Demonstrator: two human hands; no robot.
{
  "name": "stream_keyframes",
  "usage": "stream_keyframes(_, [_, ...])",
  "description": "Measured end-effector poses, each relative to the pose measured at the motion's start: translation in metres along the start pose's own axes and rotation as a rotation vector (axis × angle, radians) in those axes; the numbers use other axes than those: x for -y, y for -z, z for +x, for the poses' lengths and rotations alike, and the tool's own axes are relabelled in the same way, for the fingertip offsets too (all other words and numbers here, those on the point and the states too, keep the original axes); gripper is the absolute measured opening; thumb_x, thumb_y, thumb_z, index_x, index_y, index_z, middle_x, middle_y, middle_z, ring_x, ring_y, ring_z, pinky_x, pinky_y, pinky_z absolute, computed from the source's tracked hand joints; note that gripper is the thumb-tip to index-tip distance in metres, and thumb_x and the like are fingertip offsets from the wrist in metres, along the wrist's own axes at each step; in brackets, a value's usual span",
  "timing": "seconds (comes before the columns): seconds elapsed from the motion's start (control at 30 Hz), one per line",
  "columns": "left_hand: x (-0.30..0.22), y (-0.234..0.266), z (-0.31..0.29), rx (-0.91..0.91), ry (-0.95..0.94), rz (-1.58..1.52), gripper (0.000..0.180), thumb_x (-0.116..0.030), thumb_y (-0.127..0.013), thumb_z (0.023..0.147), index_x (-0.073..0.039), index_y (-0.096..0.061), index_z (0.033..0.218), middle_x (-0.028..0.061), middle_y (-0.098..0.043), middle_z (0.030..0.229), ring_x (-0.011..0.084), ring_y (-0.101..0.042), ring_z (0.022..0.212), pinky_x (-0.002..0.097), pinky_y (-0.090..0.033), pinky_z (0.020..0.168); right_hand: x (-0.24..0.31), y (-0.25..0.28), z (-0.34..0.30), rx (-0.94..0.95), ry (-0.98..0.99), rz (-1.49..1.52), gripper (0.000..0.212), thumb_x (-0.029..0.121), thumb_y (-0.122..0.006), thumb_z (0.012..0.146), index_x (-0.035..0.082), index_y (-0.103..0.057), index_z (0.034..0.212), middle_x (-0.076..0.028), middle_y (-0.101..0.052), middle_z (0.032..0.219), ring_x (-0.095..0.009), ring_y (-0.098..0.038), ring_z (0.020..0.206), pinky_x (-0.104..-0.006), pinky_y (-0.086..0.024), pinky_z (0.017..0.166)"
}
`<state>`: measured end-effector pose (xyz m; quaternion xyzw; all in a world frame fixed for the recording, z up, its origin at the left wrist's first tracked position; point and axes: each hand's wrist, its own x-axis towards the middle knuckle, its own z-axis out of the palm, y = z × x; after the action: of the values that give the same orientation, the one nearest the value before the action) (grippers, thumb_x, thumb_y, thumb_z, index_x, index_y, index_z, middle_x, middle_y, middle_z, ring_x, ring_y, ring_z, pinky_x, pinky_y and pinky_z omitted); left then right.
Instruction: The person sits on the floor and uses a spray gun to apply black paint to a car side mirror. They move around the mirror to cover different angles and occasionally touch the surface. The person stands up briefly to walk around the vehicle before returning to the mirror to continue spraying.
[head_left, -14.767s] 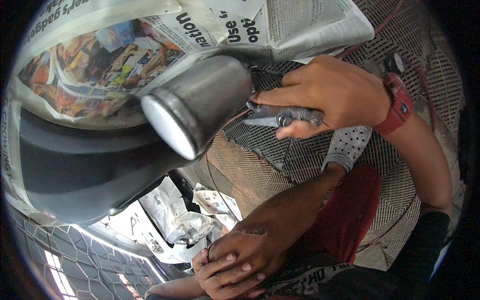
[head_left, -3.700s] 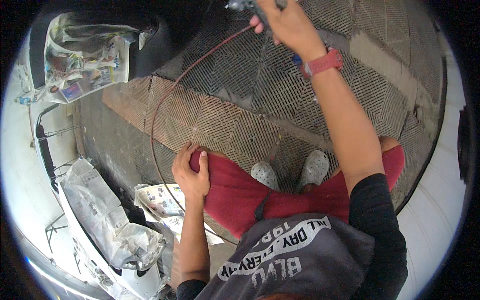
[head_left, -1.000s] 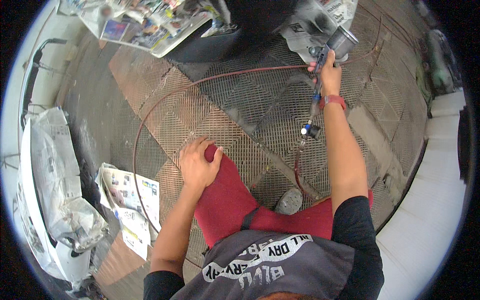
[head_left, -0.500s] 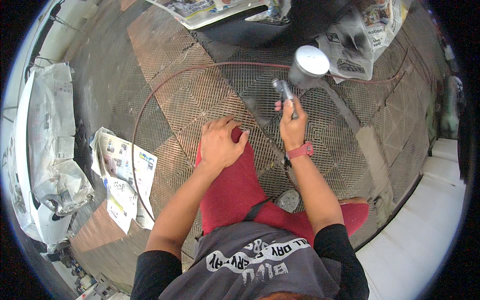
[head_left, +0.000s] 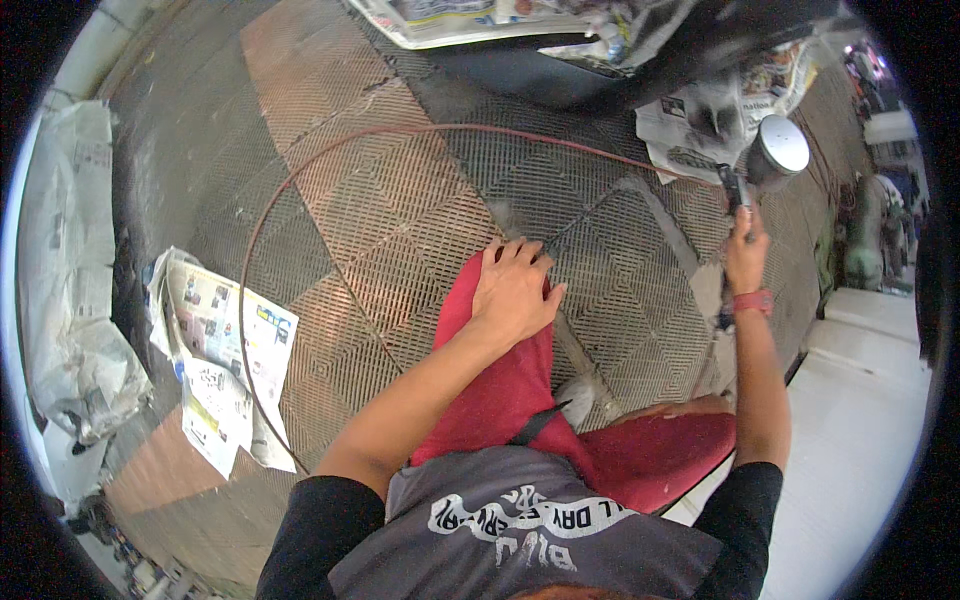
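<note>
My right hand (head_left: 745,248), a red watch at its wrist, is wrapped around the handle of a paint spray gun (head_left: 737,192). A round cup with a pale lid (head_left: 784,145) sits on top of the gun. Just beyond the gun, a dark curved panel (head_left: 520,75) lies across the top, with newspaper (head_left: 690,120) about its edges. Spray from the nozzle cannot be made out. My left hand (head_left: 517,290) rests on my red-trousered knee, its fingers spread and holding nothing.
A thin red hose (head_left: 400,128) loops over the ribbed floor tiles (head_left: 400,230). Loose newspaper sheets (head_left: 235,360) lie at left, near a white part covered in paper (head_left: 75,270). White panels (head_left: 850,400) stand close at my right.
My right hand has swung to the right with the spray gun, its arm reaching further out. My body has shifted or turned a little; the left hand stays on the knee.
</note>
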<state>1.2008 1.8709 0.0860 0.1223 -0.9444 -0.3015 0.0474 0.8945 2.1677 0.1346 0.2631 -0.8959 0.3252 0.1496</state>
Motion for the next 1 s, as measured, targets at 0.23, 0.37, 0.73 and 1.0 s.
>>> stream_keyframes(0.23, [-0.079,-0.009,0.007,0.060,-0.453,-0.320,0.050,-0.041,-0.076,0.100,-0.009,-0.071,0.138,0.0187,-0.063,0.150,0.0412,-0.054,0.145,0.0629,-0.038,0.124,-0.012,0.112,-0.005,0.153,-0.424,0.212,0.066,0.056,-0.041,0.119,0.001,-0.078,0.118,-0.005,-0.080,0.095,-0.012,-0.066,0.069,-0.0282,-0.048,0.058])
stream_keyframes(0.37, [-0.203,-0.027,0.010,0.181,-0.736,-0.624,0.058,-0.049,-0.071,0.101,-0.007,-0.068,0.142,0.0184,-0.062,0.154,0.0400,-0.055,0.146,0.0616,-0.038,0.125,-0.028,0.105,-0.005,0.124,-0.576,0.507,0.071,0.058,-0.036,0.119,0.001,-0.078,0.118,-0.007,-0.082,0.095,-0.012,-0.071,0.073,-0.0285,-0.048,0.054])
stream_keyframes(0.73, [-0.320,-0.143,0.106,0.373,-0.599,-0.310,0.056,-0.051,-0.074,0.095,-0.009,-0.076,0.131,0.0165,-0.067,0.149,0.0364,-0.058,0.146,0.0582,-0.033,0.130,-0.149,0.035,0.099,0.346,-0.241,0.890,0.066,0.061,-0.048,0.115,0.002,-0.078,0.117,-0.001,-0.075,0.081,-0.008,-0.064,0.061,-0.0281,-0.043,0.046])
stream_keyframes(1.0, [-0.318,-0.172,0.187,0.365,-0.337,-0.105,0.047,-0.032,-0.082,0.088,-0.008,-0.078,0.128,0.0177,-0.072,0.143,0.0386,-0.065,0.138,0.0569,-0.042,0.124,-0.204,0.012,0.145,0.414,-0.006,0.954,0.059,0.055,-0.053,0.115,0.002,-0.078,0.123,-0.002,-0.077,0.089,-0.006,-0.069,0.075,-0.0263,-0.049,0.053])
